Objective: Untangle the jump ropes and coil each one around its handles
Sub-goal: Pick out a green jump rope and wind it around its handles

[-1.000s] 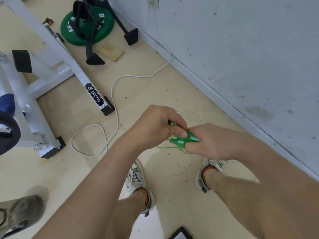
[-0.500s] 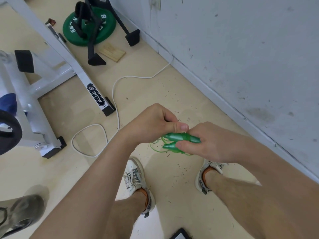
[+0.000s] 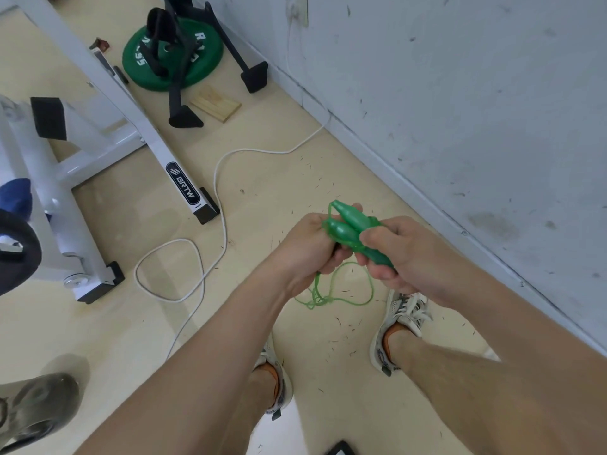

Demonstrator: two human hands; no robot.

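As they meet, right hand (image 3: pixel 404 254) grips handles (image 3: pixel 348 224), left hand (image 3: pixel 305 247) curls round rope (image 3: pixel 341 290).

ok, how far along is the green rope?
Done: both green handles paired side by side. In hand: the right hand grips them, the left hand holds the green cord by their tips. Left: the cord hangs in loose loops, not coiled. No second rope in view.

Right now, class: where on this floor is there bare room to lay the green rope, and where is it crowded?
Bare floor lies between the white cable and the baseboard; more lies between the left shoe and right shoe. Crowded: the far corner, with plate, wood block and bench frame.
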